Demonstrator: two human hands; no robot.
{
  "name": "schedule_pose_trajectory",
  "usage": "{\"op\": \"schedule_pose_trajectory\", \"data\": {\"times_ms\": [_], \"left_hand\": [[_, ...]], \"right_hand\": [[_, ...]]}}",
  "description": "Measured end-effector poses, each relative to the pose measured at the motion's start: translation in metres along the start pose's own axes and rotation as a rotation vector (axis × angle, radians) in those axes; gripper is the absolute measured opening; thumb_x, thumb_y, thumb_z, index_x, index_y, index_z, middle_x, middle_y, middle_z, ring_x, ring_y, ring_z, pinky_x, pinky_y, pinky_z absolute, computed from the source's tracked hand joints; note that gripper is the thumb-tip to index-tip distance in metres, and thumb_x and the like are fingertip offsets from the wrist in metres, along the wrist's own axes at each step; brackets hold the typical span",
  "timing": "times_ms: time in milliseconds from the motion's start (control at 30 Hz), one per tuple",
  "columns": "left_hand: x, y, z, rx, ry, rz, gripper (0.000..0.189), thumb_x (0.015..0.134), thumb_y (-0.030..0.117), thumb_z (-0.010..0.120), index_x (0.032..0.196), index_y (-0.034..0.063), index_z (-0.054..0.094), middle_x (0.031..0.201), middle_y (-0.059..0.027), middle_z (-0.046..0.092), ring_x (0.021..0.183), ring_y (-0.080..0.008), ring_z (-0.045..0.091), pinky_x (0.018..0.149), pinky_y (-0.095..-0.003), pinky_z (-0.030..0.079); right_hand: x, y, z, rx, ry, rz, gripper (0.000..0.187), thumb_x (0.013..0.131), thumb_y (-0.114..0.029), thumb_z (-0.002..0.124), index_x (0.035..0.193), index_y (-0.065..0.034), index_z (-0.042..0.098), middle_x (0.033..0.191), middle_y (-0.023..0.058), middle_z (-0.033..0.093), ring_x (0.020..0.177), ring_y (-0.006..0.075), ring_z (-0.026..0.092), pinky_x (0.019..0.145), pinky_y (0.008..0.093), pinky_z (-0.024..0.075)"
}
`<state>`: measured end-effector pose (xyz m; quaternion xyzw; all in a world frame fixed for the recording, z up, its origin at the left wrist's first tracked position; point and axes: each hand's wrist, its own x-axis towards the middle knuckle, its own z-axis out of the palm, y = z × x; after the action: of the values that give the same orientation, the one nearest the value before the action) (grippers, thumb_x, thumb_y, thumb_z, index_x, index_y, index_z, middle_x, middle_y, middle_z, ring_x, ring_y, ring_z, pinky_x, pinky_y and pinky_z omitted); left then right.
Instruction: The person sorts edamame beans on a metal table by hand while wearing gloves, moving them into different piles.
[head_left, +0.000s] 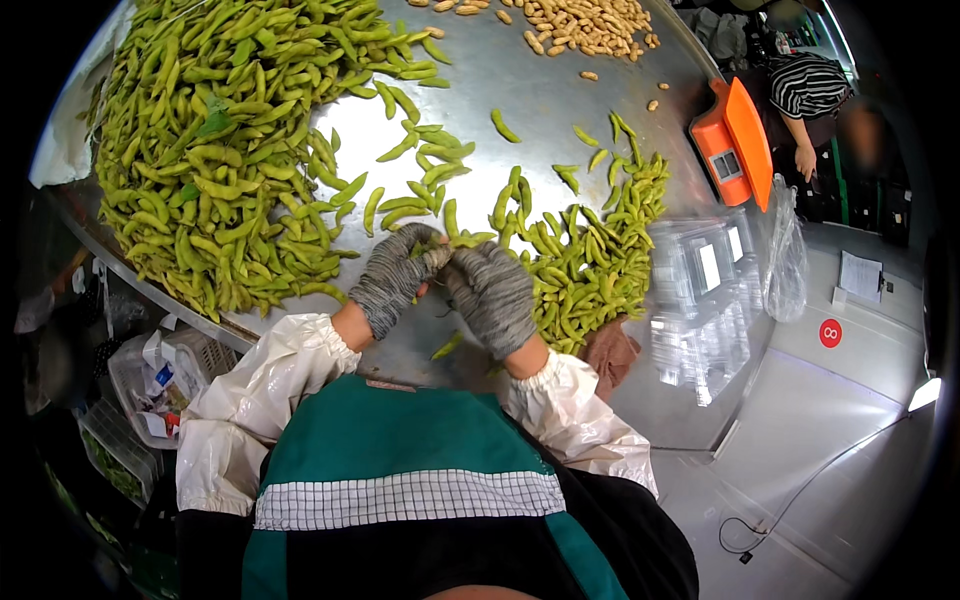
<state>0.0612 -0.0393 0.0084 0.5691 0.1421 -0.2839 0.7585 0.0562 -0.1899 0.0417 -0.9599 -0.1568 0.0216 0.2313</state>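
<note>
My left hand (394, 277), in a grey knitted glove, is curled around some green edamame pods (426, 247) that are partly hidden by the fingers. Against its fingertips rests my right hand (493, 298), gloved alike, with fingers bent; whether it grips anything cannot be made out. Both are above a metal table (427, 360). To the left spreads a large heap of edamame pods (217, 165). A smaller pile of pods (592, 262) lies right of my right hand, and loose pods (442, 154) are scattered beyond my fingers. One single pod (448, 345) lies nearer my body.
Peanuts (581, 22) lie at the table's far side. An orange scale (729, 146) stands at the right edge, near stacked clear plastic containers (694, 300) and a brown cloth (609, 351). A plastic basket (131, 375) sits lower left. Another person (810, 94) is at far right.
</note>
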Motion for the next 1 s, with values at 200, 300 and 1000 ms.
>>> {"op": "schedule_pose_trajectory", "data": {"times_ms": [200,300,1000], "left_hand": [[-0.005,-0.003,-0.001,-0.073,0.006,-0.056,0.019,0.087,0.023,0.049,0.087,0.0042,0.052,0.063,-0.001,0.05,0.047,-0.0064,0.043,0.042,-0.0198,0.035],[-0.012,-0.006,-0.008,-0.1,-0.033,-0.064,0.018,0.088,0.022,0.048,0.088,0.0047,0.052,0.066,-0.0016,0.052,0.047,-0.0064,0.044,0.044,-0.0191,0.037],[-0.048,-0.019,-0.034,0.006,0.047,0.142,0.019,0.083,0.023,0.055,0.086,0.0042,0.052,0.072,-0.0034,0.053,0.066,-0.0099,0.049,0.059,-0.0209,0.04]], "right_hand": [[0.018,0.056,-0.013,0.143,0.005,0.27,0.018,0.073,-0.022,0.061,0.085,-0.0085,0.063,0.08,0.0116,0.057,0.071,0.0287,0.057,0.063,0.037,0.0456],[0.046,0.105,-0.01,-0.188,0.18,0.391,0.018,0.074,-0.024,0.061,0.079,-0.0066,0.062,0.074,0.0133,0.058,0.073,0.0289,0.058,0.066,0.0383,0.0462],[-0.035,-0.005,0.011,0.222,-0.022,0.106,0.024,0.073,-0.012,0.064,0.096,-0.0052,0.059,0.076,0.0102,0.06,0.067,0.0221,0.059,0.06,0.0306,0.0475]]}}
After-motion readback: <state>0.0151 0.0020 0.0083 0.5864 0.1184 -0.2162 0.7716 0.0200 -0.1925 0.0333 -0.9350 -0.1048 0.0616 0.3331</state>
